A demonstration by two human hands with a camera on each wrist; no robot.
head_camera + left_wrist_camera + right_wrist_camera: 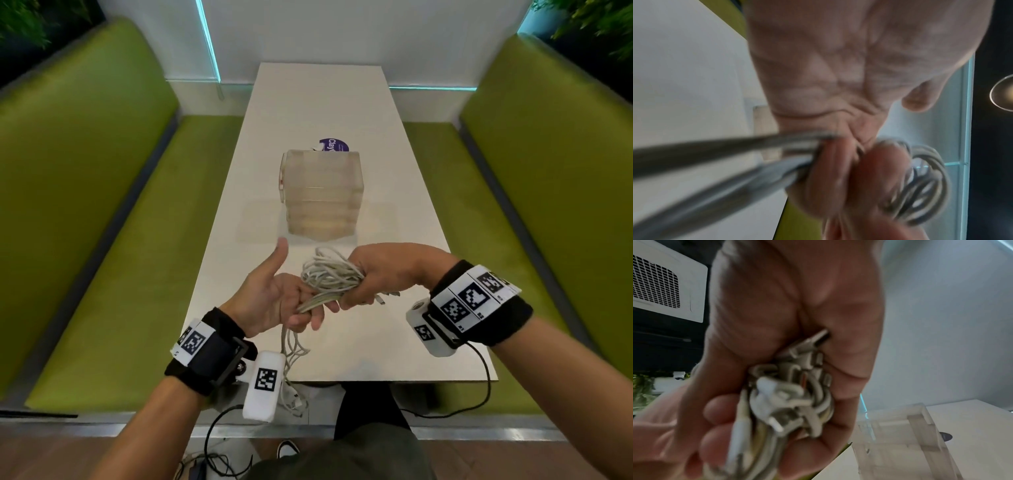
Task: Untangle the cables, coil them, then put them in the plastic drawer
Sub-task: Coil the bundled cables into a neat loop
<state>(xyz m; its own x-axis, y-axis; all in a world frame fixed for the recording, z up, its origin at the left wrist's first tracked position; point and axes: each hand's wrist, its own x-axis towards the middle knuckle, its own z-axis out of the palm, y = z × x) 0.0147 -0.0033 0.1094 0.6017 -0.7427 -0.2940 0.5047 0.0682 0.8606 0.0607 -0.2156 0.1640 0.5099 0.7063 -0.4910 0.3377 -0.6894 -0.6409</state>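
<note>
Light: pretty bright and even overhead, with cyan strips glowing along the wall.
Shadows: soft ones are sitting under the drawer on the table.
Distortion: head view is bowing the benches hard at the edges.
Blur: left wrist view is smearing the cables and palm badly.
Focus: right wrist view is going soft on the cables, dim around the vent.

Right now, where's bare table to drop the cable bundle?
Bare table runs right of the plastic drawer, and a narrower strip left of it. The near edge under the right hand is bare too. Crowded: the near-left corner, where cables trail from the left hand.
</note>
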